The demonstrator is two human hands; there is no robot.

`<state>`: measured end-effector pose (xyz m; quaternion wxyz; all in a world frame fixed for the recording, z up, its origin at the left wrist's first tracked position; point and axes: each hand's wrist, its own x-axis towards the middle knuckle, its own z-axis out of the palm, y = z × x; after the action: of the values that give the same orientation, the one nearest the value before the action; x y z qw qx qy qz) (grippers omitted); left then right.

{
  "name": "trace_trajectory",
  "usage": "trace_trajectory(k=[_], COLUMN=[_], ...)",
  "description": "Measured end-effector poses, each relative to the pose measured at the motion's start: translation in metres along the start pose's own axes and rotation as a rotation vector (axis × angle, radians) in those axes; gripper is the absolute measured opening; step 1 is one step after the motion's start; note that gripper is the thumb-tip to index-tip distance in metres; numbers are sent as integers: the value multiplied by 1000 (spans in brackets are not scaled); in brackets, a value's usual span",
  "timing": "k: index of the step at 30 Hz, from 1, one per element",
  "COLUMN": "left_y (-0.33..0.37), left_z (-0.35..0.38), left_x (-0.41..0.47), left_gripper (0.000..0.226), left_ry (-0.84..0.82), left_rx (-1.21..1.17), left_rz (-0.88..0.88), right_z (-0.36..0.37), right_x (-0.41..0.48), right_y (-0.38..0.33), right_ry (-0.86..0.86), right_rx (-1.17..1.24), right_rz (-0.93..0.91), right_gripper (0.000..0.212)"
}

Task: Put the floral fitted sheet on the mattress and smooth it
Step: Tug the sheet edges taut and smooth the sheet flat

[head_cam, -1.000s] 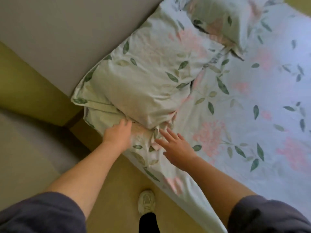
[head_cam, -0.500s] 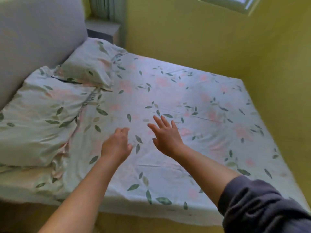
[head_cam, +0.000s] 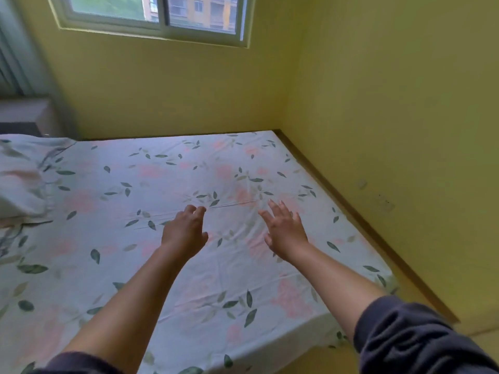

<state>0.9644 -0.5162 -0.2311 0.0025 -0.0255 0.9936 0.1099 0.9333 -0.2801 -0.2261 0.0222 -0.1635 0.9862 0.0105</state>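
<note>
yellow-walled room, window [head_cam: 151, 14] on far wall [head_cam: 162, 90] | floral fitted sheet [head_cam: 189, 171] spread over mattress, faint creases noted mid-surface | left hand [head_cam: 185, 233] held over sheet, fingers [head_cam: 199, 211] loosely curled, nothing gripped | right hand [head_cam: 286, 230] alongside, fingers splayed, released | pillow [head_cam: 19, 182] in matching print seen at left edge

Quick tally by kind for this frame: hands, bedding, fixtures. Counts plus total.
Hands: 2 (left hand, right hand)
Floral fitted sheet: 1
Pillow: 1 clearly visible; the fabric below it at the left edge cannot be identified
Window: 1
Total: 5
</note>
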Motion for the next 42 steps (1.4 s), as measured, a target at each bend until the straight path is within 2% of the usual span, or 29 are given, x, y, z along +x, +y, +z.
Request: trace_trajectory(k=[7, 13, 21, 24, 28, 32, 37, 42], left_y=[19, 20, 38, 64, 129, 195, 333, 433], left_z=[81, 215, 424, 483, 538, 554, 580, 595], left_x=[76, 162, 279, 316, 326, 311, 279, 227], left_gripper=[68, 101, 126, 133, 137, 139, 136, 132], left_ry=[-245, -478, -519, -573, -580, -651, -726, -808], left_rx=[106, 346, 233, 132, 87, 122, 195, 261], left_rz=[37, 34, -211, -263, -335, -229, -72, 265], right_z=[61, 195, 416, 460, 484, 484, 481, 472], right_x=[49, 146, 274, 283, 263, 220, 154, 90], right_y=[75, 139, 200, 243, 305, 389, 491, 564], right_ry=[-244, -474, -638, -665, -635, -654, -691, -772], right_rx=[34, 97, 96, 164, 190, 236, 240, 224], right_rz=[115, 54, -100, -89, -97, 48, 240, 552], right_gripper=[67, 81, 106, 114, 111, 108, 106, 107])
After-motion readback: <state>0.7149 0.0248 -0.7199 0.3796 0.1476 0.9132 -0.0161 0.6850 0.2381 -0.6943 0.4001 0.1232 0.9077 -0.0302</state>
